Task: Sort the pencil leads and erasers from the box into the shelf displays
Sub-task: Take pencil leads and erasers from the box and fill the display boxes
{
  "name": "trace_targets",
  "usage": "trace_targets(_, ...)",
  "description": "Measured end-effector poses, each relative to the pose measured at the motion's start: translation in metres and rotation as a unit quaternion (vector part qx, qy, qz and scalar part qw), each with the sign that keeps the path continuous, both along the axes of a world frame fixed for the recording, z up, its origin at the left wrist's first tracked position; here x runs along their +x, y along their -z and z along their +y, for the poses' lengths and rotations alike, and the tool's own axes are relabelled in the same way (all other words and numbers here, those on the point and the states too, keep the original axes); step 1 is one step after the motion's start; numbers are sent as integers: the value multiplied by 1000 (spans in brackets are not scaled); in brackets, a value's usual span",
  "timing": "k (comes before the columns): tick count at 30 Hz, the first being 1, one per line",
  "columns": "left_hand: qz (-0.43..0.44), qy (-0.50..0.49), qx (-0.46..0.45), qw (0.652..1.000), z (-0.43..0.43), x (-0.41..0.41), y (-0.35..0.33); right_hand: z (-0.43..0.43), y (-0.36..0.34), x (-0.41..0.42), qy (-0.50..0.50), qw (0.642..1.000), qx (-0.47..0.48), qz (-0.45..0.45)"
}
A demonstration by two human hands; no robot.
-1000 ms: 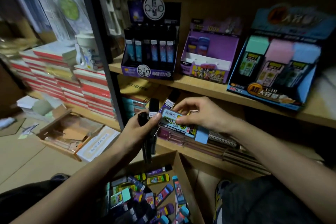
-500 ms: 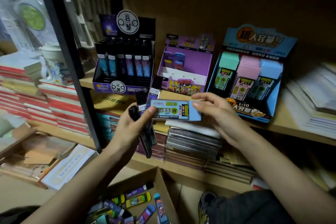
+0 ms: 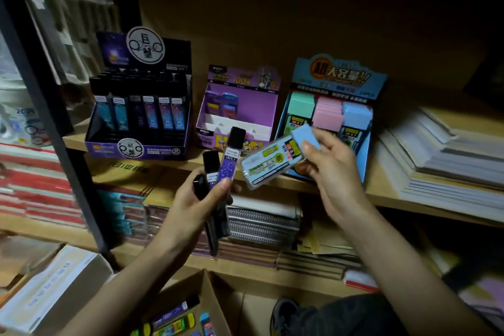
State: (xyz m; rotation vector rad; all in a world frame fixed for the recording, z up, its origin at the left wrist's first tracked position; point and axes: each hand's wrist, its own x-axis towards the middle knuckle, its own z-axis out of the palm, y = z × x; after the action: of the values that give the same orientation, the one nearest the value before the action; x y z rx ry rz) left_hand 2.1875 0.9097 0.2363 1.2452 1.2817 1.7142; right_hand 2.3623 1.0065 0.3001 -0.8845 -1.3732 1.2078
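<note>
My left hand grips a bunch of black and purple pencil lead cases, their tops fanned upward in front of the shelf. My right hand pinches a blue-capped lead case with a yellow-green label, tilted, just in front of the blue display holding green, pink and blue capped cases. A black display of dark lead cases stands at the left, a purple display between them. The cardboard box with more cases sits at the bottom edge.
A black metal upright divides the shelving at the left. Stacked paper and booklets lie right of the blue display. Spiral notebooks fill the lower shelf. A white carton lies on the floor at bottom left; my shoe is near the box.
My right hand has pulled the blue-capped case away from my left hand and carried it right and up to the blue display. My view has risen and shifted right.
</note>
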Motion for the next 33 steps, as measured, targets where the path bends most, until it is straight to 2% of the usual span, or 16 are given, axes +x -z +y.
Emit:
trace_targets(3,4,21,2,1000,2,1,1,15,-25,34,89,984,140,-58)
trace_targets(5,4,26,-6,1000,3,1,2,25,-34,58,142,947,247,-146)
trace_targets(10,6,28,-22,999,6,6,9,55,-33,84,199,874,349,-271)
trace_targets(14,-4,36,-43,998,7,6,16,71,-31,87,172,867,354,-307)
trace_targets(20,-13,34,-53,998,7,7,13,78,-28,93,102,904,284,-304)
trace_targets(25,-16,28,-57,998,8,9,10,83,-21,93,97,913,250,-308)
trace_targets(26,-16,26,-57,998,8,9,11,83,-19,92,124,900,264,-323)
trace_targets(29,-14,30,-60,998,8,9,11,85,-15,90,201,821,341,-411)
trace_targets(33,-7,30,-53,998,8,8,11,80,-15,87,248,790,338,-447)
